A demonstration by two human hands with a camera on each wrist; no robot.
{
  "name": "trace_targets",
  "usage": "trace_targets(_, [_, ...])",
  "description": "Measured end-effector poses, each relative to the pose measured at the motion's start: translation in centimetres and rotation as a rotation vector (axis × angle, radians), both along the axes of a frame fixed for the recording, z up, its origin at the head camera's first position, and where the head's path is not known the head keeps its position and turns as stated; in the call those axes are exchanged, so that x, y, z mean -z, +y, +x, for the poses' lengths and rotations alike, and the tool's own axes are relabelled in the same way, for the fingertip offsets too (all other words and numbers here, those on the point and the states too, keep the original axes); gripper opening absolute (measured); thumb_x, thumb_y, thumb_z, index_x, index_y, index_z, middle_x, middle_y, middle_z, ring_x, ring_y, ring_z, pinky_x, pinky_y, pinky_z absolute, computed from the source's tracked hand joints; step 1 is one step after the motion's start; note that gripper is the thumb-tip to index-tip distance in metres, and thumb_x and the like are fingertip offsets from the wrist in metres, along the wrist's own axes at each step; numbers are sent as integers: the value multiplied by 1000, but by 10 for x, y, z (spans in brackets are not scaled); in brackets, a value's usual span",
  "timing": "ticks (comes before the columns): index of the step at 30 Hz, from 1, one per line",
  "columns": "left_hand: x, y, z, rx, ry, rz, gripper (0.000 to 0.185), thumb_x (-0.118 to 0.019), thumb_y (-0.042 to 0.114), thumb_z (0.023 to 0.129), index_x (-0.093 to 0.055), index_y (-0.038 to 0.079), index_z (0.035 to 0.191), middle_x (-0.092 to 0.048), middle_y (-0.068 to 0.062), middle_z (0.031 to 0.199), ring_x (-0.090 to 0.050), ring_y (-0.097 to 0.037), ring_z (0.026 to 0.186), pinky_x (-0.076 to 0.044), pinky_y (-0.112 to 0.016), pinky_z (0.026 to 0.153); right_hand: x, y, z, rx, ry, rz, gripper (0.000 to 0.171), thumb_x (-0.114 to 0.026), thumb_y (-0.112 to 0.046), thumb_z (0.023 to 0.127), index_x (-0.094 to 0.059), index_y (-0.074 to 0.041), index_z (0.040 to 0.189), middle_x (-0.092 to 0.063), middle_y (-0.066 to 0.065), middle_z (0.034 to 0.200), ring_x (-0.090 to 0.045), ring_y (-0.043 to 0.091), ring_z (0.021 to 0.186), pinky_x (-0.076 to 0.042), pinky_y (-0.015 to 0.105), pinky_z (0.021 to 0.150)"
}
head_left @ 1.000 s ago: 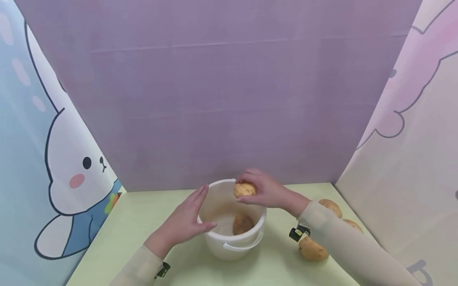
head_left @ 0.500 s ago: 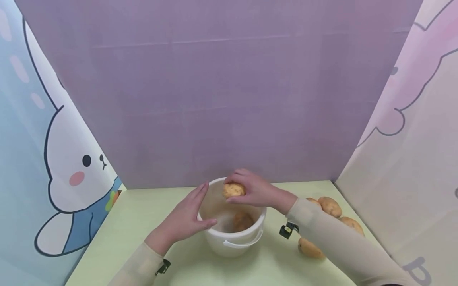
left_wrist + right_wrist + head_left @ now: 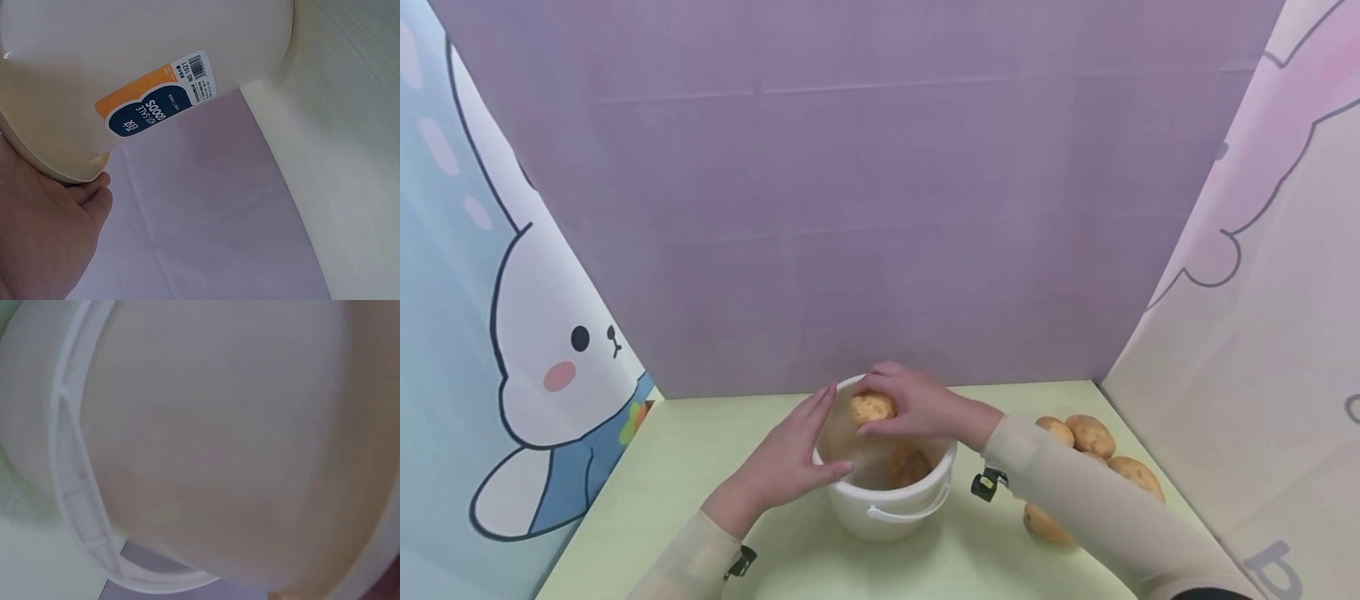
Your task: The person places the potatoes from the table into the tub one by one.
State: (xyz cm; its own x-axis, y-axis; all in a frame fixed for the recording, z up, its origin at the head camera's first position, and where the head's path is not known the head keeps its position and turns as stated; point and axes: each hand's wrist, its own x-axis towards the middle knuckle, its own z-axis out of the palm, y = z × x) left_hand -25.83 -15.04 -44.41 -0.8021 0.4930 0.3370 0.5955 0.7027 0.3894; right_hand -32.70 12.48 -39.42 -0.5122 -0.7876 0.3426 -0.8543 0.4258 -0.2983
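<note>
Pale tan, dark-flecked, rounded potato [image 3: 872,408]

I have a white bucket [image 3: 856,510] standing upright with its mouth open, its handle [image 3: 897,518] hanging down against the wall toward five o'clock. My left-wrist view picks out an orange and dark-blue sticker [image 3: 156,94] with a barcode on its side. Over the mouth, toward eleven o'clock, I see a pale yellow, lightly speckled potato [image 3: 872,408] — gripped in the right hand [image 3: 917,404], clear of the bottom. A browner, shaded potato [image 3: 910,467] lies inside — toward four o'clock.
</note>
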Motion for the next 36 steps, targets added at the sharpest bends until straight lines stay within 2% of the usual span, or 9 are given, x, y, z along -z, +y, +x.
trace_targets(13, [-2,-1,2,21,25,11,119,-68,75,96,-24,-4,173,-25,-20,180,-31,-42,163,-35,-60,128,4,-7,4,-4,-17,19,59,-85,-49,98,-70,-15,144,-66,-7,126,-58,11,116,-56,33,98])
trace_targets(21, [-1,-2,1,28,40,16,118,-71,74,95,-27,-4,173,-31,-21,178,-33,-41,163,-38,-62,126,2,-9,2,-25,-38,20,58,-84,-46,99,-70,-10,143,-70,4,134,-58,17,126,-54,38,110])
trace_targets(36, [-1,-3,1,16,31,14,118,-68,76,96,-26,-2,173,-30,-22,178,-34,-42,162,-40,-65,124,2,14,1,3,-25,-72,51,-86,-40,99,-73,-7,134,-70,8,127,-62,18,124,-55,41,110])
